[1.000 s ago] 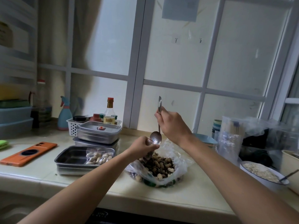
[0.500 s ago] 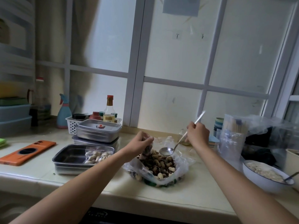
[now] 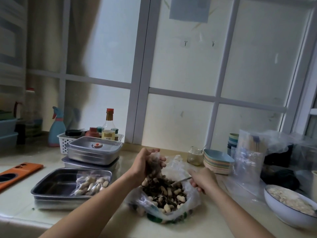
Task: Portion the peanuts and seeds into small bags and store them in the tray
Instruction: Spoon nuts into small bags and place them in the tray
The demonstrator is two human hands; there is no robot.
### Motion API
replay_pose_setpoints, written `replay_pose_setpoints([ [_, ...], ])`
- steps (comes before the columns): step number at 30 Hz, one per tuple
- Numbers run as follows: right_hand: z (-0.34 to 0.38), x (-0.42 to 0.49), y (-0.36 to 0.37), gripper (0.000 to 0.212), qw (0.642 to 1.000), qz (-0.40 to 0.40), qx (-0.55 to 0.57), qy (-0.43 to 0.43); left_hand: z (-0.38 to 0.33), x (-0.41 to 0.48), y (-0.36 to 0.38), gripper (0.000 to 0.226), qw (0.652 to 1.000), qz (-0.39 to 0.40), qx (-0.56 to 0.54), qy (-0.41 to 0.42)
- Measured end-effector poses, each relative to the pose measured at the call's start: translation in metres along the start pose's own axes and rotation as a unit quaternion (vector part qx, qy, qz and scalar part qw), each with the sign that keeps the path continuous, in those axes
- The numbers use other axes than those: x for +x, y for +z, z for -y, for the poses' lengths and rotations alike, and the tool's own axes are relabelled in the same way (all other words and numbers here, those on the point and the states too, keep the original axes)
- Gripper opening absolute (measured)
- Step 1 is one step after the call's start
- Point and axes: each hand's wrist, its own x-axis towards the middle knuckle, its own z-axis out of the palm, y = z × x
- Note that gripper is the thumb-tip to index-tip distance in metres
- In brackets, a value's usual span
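Left hand point(image 3: 145, 164): fingers curled round a small clear bag point(image 3: 154, 166), held upright, contents blurred. It hangs just above the large plastic bag point(image 3: 171, 219) of peanuts and seeds point(image 3: 167, 193), at its 11 o'clock. Right hand point(image 3: 203, 180), at that bag's 2 o'clock, grips a metal spoon point(image 3: 181, 180), tip in the mix.

Rectangular steel tray point(image 3: 51, 188) at 9 o'clock, with one filled bag point(image 3: 91, 183) in its right end. Pale smooth counter point(image 3: 17, 200); frosted window point(image 3: 180, 66) behind. Round white bowl point(image 3: 288, 215) at 3 o'clock.
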Motion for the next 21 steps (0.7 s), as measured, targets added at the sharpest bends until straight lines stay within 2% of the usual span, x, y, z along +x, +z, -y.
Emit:
replay_pose_setpoints([
  [2, 0.006, 0.001, 0.005, 0.047, 0.991, -0.075, -0.088, -0.067, 0.001, 0.006, -0.001, 0.047, 1.000, 0.005, -0.008, 0.001],
  [4, 0.021, -0.005, 0.008, 0.039, 0.975, -0.118, -0.057, -0.179, 0.002, 0.011, -0.003, 0.050, 1.000, 0.019, 0.009, 0.000],
  [7, 0.052, -0.025, 0.010, 0.014, 0.919, -0.054, 0.054, -0.387, 0.005, 0.012, -0.003, 0.046, 0.998, 0.034, 0.044, 0.003],
  [9, 0.065, -0.030, 0.012, 0.025, 0.883, 0.030, 0.061, -0.464, 0.008, 0.011, -0.004, 0.046, 0.997, 0.036, 0.063, 0.014],
  [12, 0.078, -0.023, 0.015, 0.020, 0.879, 0.150, 0.032, -0.452, 0.009, 0.012, -0.009, 0.052, 0.998, 0.020, 0.065, 0.011],
  [14, 0.082, -0.010, 0.015, 0.007, 0.882, 0.180, -0.001, -0.435, 0.011, 0.013, -0.012, 0.054, 0.997, 0.004, 0.073, 0.005],
  [16, 0.086, 0.000, 0.012, 0.005, 0.882, 0.205, -0.009, -0.424, 0.012, 0.011, -0.012, 0.043, 0.996, -0.003, 0.085, 0.006],
  [18, 0.088, 0.006, 0.012, 0.005, 0.881, 0.220, 0.029, -0.417, 0.013, 0.010, -0.011, 0.041, 0.996, -0.005, 0.093, 0.018],
  [21, 0.085, 0.004, 0.015, 0.009, 0.877, 0.215, 0.138, -0.406, 0.014, 0.012, -0.016, 0.063, 0.991, -0.023, 0.129, 0.026],
])
